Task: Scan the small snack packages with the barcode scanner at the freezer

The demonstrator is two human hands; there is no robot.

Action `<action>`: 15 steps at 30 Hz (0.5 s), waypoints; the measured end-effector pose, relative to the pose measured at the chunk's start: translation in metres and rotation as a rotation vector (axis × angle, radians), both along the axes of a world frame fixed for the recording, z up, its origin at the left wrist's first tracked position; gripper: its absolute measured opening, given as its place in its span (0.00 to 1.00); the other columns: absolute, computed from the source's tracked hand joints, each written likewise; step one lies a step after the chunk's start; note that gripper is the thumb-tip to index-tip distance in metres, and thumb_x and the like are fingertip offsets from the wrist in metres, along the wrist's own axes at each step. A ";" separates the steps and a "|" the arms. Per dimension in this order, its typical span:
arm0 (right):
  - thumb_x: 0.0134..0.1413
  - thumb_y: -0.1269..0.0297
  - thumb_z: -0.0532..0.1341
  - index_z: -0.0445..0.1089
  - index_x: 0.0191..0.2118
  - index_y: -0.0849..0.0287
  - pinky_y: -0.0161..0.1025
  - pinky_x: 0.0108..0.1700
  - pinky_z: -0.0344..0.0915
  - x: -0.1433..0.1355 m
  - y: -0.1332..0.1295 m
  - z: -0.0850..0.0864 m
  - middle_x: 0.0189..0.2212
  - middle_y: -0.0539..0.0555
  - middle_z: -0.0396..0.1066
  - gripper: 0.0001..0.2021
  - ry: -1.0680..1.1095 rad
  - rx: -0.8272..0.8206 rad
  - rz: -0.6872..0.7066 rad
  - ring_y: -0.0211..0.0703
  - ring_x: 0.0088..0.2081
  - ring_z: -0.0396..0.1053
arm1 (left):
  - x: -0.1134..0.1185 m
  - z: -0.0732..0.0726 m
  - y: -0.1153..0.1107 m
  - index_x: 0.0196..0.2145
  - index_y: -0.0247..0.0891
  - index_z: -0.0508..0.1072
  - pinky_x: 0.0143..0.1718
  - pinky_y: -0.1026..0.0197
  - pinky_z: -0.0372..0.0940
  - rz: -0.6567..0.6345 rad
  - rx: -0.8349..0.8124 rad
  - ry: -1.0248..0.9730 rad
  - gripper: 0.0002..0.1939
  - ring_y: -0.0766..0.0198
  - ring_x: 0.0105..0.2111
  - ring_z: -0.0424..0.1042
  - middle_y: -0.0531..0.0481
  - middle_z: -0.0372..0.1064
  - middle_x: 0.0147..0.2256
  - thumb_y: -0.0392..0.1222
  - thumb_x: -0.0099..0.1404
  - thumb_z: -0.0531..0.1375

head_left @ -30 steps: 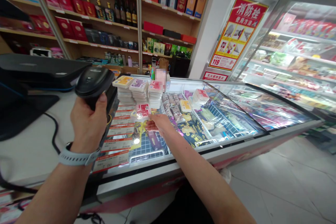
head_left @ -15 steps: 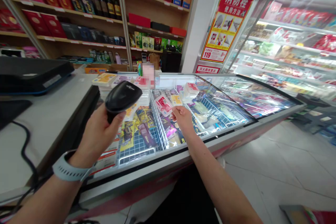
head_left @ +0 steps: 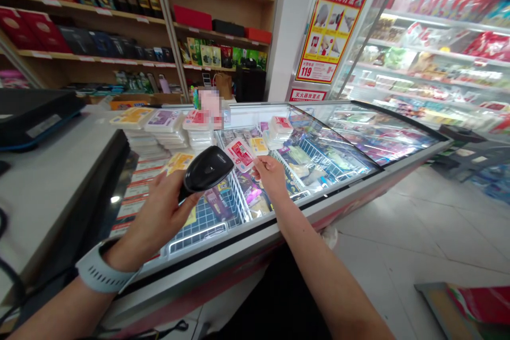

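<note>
My left hand (head_left: pixel 161 212) is wrapped round the handle of a black barcode scanner (head_left: pixel 209 169), whose head points to the right. With fingers pinched on its lower right edge, my right hand (head_left: pixel 271 178) holds a flat white package with a red label (head_left: pixel 240 154) above the glass-topped freezer. The scanner head is close to the package but apart from it. Just behind lies a package with a yellow label (head_left: pixel 258 145). Stacks of similar packages stand beyond the scanner, with yellow (head_left: pixel 131 117), purple (head_left: pixel 164 120) and red labels (head_left: pixel 199 120) on top.
Wire baskets of bagged goods (head_left: pixel 217 204) show through the freezer top. A small stack of red-labelled packages (head_left: pixel 280 130) stands on the glass. On the left is a counter (head_left: pixel 35 191) with a black device (head_left: pixel 35 114). Shelves (head_left: pixel 107 58) line the back.
The scanner in my left hand has moved right, closer to the red-labelled package. My right hand still holds that package. The view has shifted a little.
</note>
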State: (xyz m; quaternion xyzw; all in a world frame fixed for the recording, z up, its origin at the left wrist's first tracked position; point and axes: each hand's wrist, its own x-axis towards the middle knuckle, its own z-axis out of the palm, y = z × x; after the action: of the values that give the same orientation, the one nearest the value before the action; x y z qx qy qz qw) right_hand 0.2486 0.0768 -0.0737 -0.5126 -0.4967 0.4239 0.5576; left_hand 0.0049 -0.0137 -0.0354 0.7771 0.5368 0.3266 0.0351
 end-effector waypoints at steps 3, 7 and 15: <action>0.52 0.56 0.62 0.72 0.37 0.59 0.31 0.24 0.66 0.000 0.000 0.000 0.23 0.47 0.72 0.12 -0.003 -0.015 0.001 0.37 0.23 0.72 | -0.001 -0.003 0.002 0.41 0.39 0.66 0.42 0.54 0.57 -0.001 0.014 0.006 0.09 0.57 0.36 0.63 0.50 0.66 0.34 0.46 0.68 0.54; 0.52 0.56 0.62 0.72 0.37 0.59 0.30 0.24 0.65 0.000 0.000 -0.002 0.23 0.47 0.72 0.12 -0.005 -0.003 0.012 0.37 0.24 0.72 | -0.002 -0.004 0.002 0.39 0.40 0.65 0.40 0.54 0.57 -0.015 0.017 0.017 0.09 0.57 0.35 0.62 0.50 0.65 0.33 0.47 0.68 0.54; 0.53 0.56 0.62 0.72 0.38 0.59 0.30 0.24 0.65 0.001 0.000 -0.004 0.24 0.47 0.73 0.12 -0.016 -0.001 0.025 0.37 0.25 0.73 | 0.000 -0.003 0.003 0.37 0.41 0.65 0.40 0.54 0.57 -0.015 0.012 0.040 0.09 0.57 0.33 0.62 0.52 0.64 0.31 0.48 0.68 0.54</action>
State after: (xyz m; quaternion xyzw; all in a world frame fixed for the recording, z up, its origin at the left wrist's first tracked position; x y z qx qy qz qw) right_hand 0.2494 0.0765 -0.0775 -0.5102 -0.5073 0.4270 0.5478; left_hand 0.0046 -0.0107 -0.0387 0.7877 0.5296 0.3140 0.0222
